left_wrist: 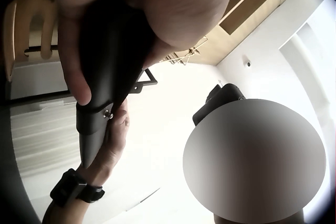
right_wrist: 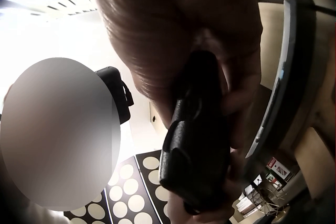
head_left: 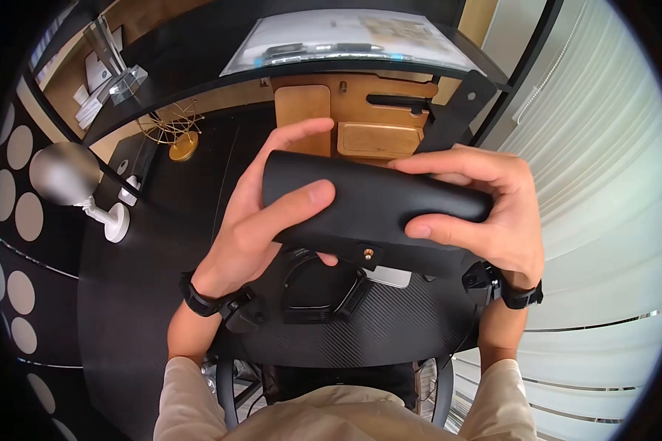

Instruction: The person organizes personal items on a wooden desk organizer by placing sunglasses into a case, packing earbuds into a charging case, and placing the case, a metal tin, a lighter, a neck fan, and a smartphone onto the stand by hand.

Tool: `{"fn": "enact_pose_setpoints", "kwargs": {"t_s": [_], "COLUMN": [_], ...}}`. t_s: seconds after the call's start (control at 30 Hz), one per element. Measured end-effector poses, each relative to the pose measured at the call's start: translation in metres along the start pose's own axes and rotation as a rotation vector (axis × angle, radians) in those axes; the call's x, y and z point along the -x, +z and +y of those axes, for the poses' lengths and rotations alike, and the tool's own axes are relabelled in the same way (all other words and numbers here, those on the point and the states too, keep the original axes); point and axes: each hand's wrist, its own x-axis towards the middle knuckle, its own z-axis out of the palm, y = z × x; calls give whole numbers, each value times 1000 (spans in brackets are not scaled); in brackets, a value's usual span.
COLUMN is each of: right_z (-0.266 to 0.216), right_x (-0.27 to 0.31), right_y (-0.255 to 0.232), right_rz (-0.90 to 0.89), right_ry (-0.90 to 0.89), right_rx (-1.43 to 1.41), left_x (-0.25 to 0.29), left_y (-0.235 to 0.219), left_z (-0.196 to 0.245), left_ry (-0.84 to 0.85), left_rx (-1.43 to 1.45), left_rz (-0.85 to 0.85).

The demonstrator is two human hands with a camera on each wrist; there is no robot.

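Note:
A smooth black case (head_left: 368,198), shaped like a rounded leather glasses case, is held up over the table in both hands. A small brass stud (head_left: 368,253) sits on a tab at its near edge. My left hand (head_left: 254,213) grips the left end, thumb across the top and a fingertip showing below. At the other end, my right hand (head_left: 493,195) holds the case with the thumb on the near side and fingers over the far side. The left wrist view shows the case (left_wrist: 105,66) in the fingers, its stud facing the camera. In the right wrist view the case (right_wrist: 197,140) appears dark, end-on.
Below the case lie a black rounded frame-like object (head_left: 324,290) and a silvery flat item (head_left: 388,276) on the black table (head_left: 221,327). A wooden organizer (head_left: 379,103) stands behind, under a shelf with a clear pouch (head_left: 346,40). A round mirror stand (head_left: 115,223) is at left.

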Motion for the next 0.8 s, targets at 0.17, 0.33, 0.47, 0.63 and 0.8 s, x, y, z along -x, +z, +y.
{"fn": "enact_pose_setpoints", "kwargs": {"t_s": [0.17,0.33,0.47,0.63,0.8], "right_z": [12,-1,4,5,9], "right_x": [-6,-6,-8,-8,-10], "right_y": [0,4,21,29,34], "right_rz": [4,36,184,91,28], "right_ry": [-176,-209,-435,-593,-619], "right_rx": [156,469,553,671,642], "left_x": [0,-4,-8,-8,-7], "left_y": [-2,4,-8,-7,-6], "left_z": [5,-1,-4,-1,1], "left_ry": [-5,62,36,89,92], "left_rx": [-158,-292,-230,-171,-104], "left_rz": [33,81,114,144,195]}}
